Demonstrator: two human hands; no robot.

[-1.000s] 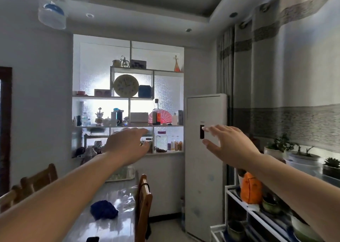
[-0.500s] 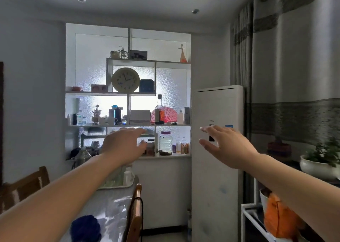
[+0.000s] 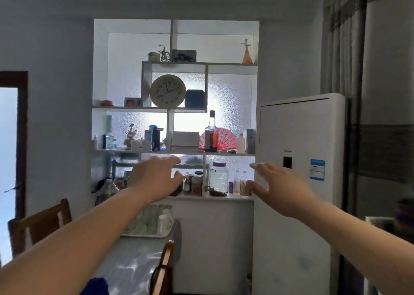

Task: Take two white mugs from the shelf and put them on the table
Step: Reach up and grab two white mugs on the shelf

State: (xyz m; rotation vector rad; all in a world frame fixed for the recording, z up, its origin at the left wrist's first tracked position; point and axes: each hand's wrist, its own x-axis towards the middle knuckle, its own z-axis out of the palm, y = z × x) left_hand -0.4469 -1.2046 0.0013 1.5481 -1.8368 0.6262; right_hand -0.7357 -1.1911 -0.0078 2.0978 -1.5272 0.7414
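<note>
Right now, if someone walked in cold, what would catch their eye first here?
Probably the backlit shelf straight ahead, with its round clock and red fan. Then the left hand and right hand, both open and reaching toward it, and the tall white appliance at right.

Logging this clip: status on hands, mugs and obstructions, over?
Left hand and right hand both open, empty, raised toward the shelf. White mugs on the middle level, untouched. Table and chair between person and shelf.
</note>
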